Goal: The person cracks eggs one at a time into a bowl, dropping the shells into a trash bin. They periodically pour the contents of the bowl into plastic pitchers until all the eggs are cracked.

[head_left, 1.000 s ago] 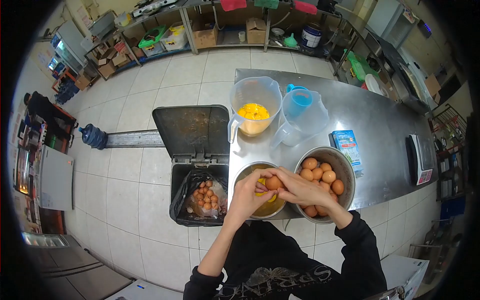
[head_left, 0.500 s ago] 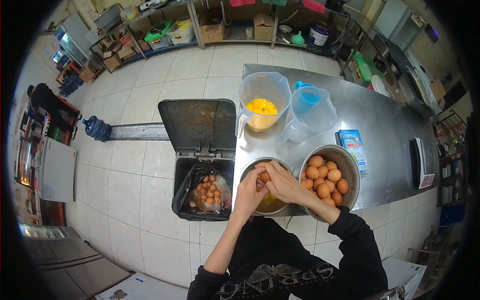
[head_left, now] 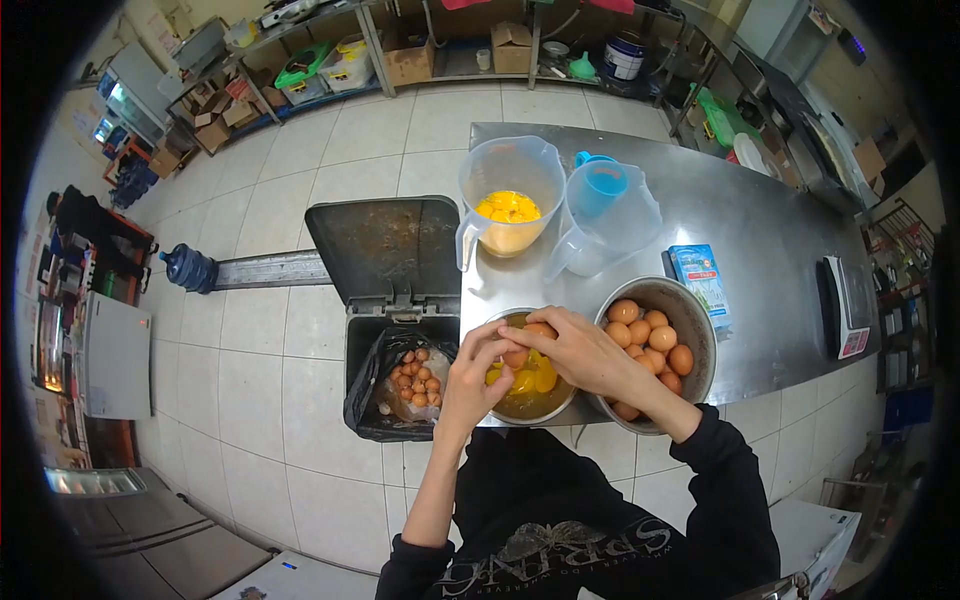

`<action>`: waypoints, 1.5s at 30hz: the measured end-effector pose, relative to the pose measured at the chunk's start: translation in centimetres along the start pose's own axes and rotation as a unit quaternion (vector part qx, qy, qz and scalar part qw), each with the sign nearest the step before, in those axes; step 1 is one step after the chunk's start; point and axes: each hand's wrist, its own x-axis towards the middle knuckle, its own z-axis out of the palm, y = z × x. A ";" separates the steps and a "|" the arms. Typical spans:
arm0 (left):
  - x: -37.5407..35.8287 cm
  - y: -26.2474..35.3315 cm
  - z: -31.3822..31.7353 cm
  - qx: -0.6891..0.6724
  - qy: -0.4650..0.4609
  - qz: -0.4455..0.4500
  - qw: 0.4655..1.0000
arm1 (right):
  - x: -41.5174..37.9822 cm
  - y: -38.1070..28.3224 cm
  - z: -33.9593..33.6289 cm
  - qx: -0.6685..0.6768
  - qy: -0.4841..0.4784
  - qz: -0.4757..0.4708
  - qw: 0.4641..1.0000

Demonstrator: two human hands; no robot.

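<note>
Half a second ago both hands were bunched low over the bowl with the egg between them; now the egg is split, its shell halves drawn slightly apart, and more yolk shows beneath. The left hand pinches one shell half in its fingertips, and the right hand curls around the other, both held just above the bowl, a round steel one at the near edge of the table. Several yellow yolks lie in clear liquid inside it.

Just beside it on the right stands a larger steel bowl of eggs, brown and smooth; the right forearm crosses its near rim. Beyond the bowls stand a clear plastic jug holding yolks and a second clear jug with a blue cup nested in it. A blue carton lies flat near the egg bowl, and a scale sits at the far right.

Left of the table, touching its edge, a dark bin stands with its lid flung back; brown shells are heaped in its black liner. The floor is pale glossy tile, the table brushed steel.
</note>
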 end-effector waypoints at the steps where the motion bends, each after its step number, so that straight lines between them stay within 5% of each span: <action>1: 0.0 0.2 0.1 -0.016 -0.004 -0.017 1.000 | 0.0 -0.7 -0.5 0.021 0.010 0.020 1.000; 4: -0.7 0.6 1.1 -0.227 -0.030 -0.061 0.971 | 0.5 -3.2 -0.7 0.085 0.092 0.050 0.991; 8: -2.6 5.2 0.7 -0.097 0.036 -0.152 0.983 | -1.3 -5.5 -2.1 0.133 0.132 0.088 0.978; 11: -7.0 2.4 -5.6 -0.089 0.076 -0.241 0.964 | -7.5 -0.7 -5.5 0.070 0.181 0.246 0.950; 13: -9.6 -2.2 -8.2 -0.009 0.031 -0.376 0.926 | -10.8 2.3 -6.3 0.042 0.073 0.357 0.930; 16: -13.6 -9.1 -5.8 0.485 -0.034 -0.345 0.803 | -12.5 5.7 -2.2 0.058 -0.107 0.403 0.907; 17: -13.2 -9.3 -6.0 0.468 -0.001 -0.354 0.810 | -12.6 6.6 -1.4 0.064 -0.151 0.404 0.900; 20: -13.1 -10.2 -7.4 0.370 0.067 -0.341 0.861 | -13.5 7.5 -2.2 0.201 -0.067 0.339 0.917; 22: -12.7 -10.0 -7.6 0.339 0.124 -0.324 0.875 | -12.5 7.0 -2.4 0.461 0.033 0.413 0.785; 24: -11.4 -9.1 -7.6 0.316 0.164 -0.320 0.878 | -10.9 6.9 -1.6 0.654 0.102 0.462 0.590; 27: -10.0 -8.9 -7.4 0.237 0.172 -0.306 0.906 | -8.9 5.5 -1.2 0.826 0.141 0.268 0.475; 28: -9.5 -8.3 -6.9 0.246 0.180 -0.282 0.910 | -7.9 4.9 -1.3 0.854 0.146 0.165 0.471; 30: -8.2 -7.0 -6.2 0.210 0.176 -0.290 0.917 | -5.7 2.5 -2.0 0.493 0.224 0.157 0.826; 31: -7.5 -6.5 -5.9 0.192 0.174 -0.292 0.921 | -4.8 1.6 -2.1 0.256 0.245 0.135 0.925; 33: -6.2 -5.3 -4.8 0.179 0.169 -0.277 0.929 | -4.1 2.2 -1.0 0.101 0.209 0.103 0.967; 35: -4.6 -3.4 -3.3 0.023 0.207 -0.247 0.946 | -4.6 4.4 1.1 0.008 0.125 0.118 0.985; 36: -4.1 -3.1 -2.7 0.089 0.195 -0.193 0.957 | -4.3 4.1 0.6 -0.008 0.103 0.118 0.988; 40: 0.0 2.5 -0.2 -0.060 0.099 -0.162 0.980 | -2.1 0.6 -2.0 0.187 0.152 0.152 0.958; 43: 2.8 7.1 0.7 -0.095 0.013 -0.124 0.988 | -1.3 -1.0 -2.9 0.556 0.044 0.330 0.762; 45: 3.3 7.4 0.5 -0.108 -0.020 -0.115 0.987 | -1.2 -1.4 -3.7 0.599 0.007 0.323 0.732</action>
